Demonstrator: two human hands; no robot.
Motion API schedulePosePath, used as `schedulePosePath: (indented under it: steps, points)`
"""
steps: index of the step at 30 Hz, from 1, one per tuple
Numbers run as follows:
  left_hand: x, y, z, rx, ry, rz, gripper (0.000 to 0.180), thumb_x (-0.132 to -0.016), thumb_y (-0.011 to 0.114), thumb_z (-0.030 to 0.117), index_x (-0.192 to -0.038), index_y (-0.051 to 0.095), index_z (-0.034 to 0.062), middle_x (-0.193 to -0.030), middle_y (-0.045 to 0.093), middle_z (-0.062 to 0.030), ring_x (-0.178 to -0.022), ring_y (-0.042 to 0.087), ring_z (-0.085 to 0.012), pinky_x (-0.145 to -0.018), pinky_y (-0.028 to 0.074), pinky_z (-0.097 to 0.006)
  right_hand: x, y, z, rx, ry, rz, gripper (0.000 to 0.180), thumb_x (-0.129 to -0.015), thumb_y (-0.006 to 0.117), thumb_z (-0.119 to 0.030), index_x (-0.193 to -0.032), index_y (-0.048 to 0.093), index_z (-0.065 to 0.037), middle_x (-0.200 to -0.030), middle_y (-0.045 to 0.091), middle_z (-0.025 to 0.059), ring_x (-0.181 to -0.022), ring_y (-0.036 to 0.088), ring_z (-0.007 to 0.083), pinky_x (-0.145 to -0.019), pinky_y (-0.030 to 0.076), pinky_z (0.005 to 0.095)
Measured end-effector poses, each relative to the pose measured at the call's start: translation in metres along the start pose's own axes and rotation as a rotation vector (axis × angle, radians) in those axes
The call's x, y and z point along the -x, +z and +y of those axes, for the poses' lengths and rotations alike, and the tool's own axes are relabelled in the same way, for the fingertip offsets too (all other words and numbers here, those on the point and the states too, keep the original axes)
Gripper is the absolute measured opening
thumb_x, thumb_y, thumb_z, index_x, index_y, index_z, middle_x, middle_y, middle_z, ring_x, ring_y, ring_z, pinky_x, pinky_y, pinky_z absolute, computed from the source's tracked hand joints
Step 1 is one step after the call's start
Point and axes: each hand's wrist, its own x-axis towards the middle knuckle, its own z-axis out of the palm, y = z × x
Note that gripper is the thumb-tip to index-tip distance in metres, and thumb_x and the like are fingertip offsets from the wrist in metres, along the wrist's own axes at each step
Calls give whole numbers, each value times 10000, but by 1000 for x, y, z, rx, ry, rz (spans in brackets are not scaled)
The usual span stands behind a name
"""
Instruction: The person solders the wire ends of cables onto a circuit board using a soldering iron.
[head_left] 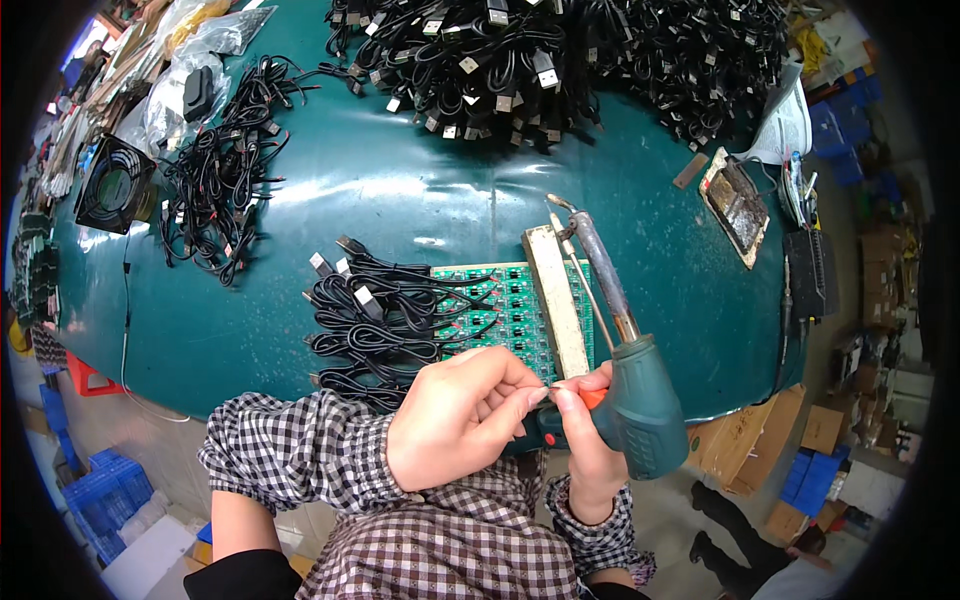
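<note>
My right hand (592,440) is wrapped round the handle of a dark green soldering gun (645,405), near its orange trigger. The gun's metal barrel (603,262) points away from me, with a thin feed tube beside it. Close to my right thumb, my left hand (455,420) is closed in a pinch; what it holds is too small to make out. Beyond my hands lies a green circuit board panel (512,300), with a pale bar (558,305) across its right part. Bundled black USB cables (365,320) lie along its left side, some wire ends over the board.
Large heaps of black USB cables (470,70) cover the table's far side. Another cable pile (225,180) lies left, next to a black fan (115,183). A dirty metal tray (737,205) and a soldering iron (786,300) are at right. Cardboard boxes (740,440) stand below the table edge.
</note>
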Motion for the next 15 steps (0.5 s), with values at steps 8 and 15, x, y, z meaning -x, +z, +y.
schedulePosePath:
  steps: [8, 15]
  points:
    - [0, 0, 0, 3, 50, -23, 88, -933, 627, 55, -919, 615, -31, -788, 625, -46, -582, 612, -52, -500, 476, -194, 14, -10, 5, 439, -53, 40, 106, -798, 727, 16, -838, 631, -8, -865, 655, 90, -727, 635, 192, -686, 513, 307]
    - [3, -10, 4, -175, 85, -71, 83, -894, 666, 72, -919, 641, -3, -769, 617, -48, -636, 584, -67, -545, 465, -234, 0, -16, 18, 370, -213, -38, 258, -743, 783, 23, -953, 641, -20, -860, 654, 80, -732, 636, 170, -665, 513, 295]
